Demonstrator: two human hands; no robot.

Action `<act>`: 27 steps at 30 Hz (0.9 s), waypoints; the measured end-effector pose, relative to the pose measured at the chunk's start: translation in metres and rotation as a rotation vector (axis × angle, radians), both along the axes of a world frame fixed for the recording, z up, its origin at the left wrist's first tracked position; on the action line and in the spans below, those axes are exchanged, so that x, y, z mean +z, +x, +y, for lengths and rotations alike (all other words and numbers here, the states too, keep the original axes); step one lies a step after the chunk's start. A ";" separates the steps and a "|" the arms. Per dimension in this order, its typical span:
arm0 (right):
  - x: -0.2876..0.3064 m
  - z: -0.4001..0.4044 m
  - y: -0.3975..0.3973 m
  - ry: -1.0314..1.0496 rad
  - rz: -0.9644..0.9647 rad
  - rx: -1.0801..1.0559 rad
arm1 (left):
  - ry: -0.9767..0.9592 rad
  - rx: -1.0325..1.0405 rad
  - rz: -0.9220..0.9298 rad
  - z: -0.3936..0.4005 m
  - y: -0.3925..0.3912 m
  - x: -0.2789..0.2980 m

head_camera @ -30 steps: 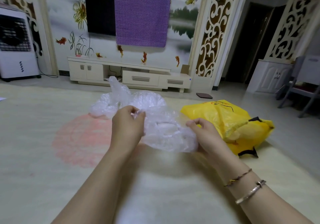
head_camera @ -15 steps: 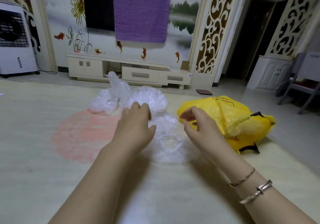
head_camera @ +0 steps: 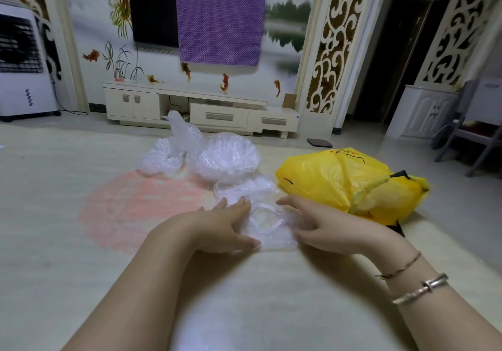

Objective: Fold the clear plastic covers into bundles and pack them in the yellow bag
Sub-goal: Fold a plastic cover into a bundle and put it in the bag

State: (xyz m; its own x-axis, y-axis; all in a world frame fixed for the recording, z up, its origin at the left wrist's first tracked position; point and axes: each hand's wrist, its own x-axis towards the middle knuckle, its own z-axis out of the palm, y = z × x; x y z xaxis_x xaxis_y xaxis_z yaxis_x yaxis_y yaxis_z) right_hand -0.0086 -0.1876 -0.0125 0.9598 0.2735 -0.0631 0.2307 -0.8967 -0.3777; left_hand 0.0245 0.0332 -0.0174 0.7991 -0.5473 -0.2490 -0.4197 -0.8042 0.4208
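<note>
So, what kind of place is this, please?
Most likely a home living room: a low TV cabinet under a wall-mounted screen, a painted mural wall, and a pale carpet under the hands.

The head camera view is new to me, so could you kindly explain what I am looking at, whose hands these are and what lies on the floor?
There is no machine here. A person wears one wide-angle camera on the head, looking forward and down, so the two bare arms reaching in from the bottom edge are their own. The left hand and the right hand lie with fairly straight fingers on either side of a clear plastic cover spread on the pale carpet; they seem to press it flat rather than grip it. Behind it sits a heap of more clear covers. To the right lies the crumpled yellow bag. A low TV cabinet stands against the far wall.
</note>
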 end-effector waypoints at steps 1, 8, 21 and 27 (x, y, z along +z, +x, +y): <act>0.003 0.001 -0.002 0.030 -0.035 0.016 | -0.077 0.033 -0.012 0.001 0.002 0.000; 0.018 0.006 -0.013 0.008 -0.073 0.052 | -0.520 0.107 -0.094 -0.001 0.009 0.007; -0.004 0.011 0.008 0.116 -0.201 -0.174 | -0.250 0.124 -0.033 0.000 0.004 0.002; -0.009 0.013 0.018 0.334 -0.185 -0.346 | -0.430 0.309 -0.187 -0.004 0.020 -0.010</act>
State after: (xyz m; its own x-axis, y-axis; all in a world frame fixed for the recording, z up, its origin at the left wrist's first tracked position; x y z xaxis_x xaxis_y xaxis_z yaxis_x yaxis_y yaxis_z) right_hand 0.0093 -0.1750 -0.0216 0.9846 -0.0856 0.1527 0.0319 -0.7698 -0.6375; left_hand 0.0445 0.0287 -0.0270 0.9475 -0.3017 0.1059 -0.2906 -0.6744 0.6788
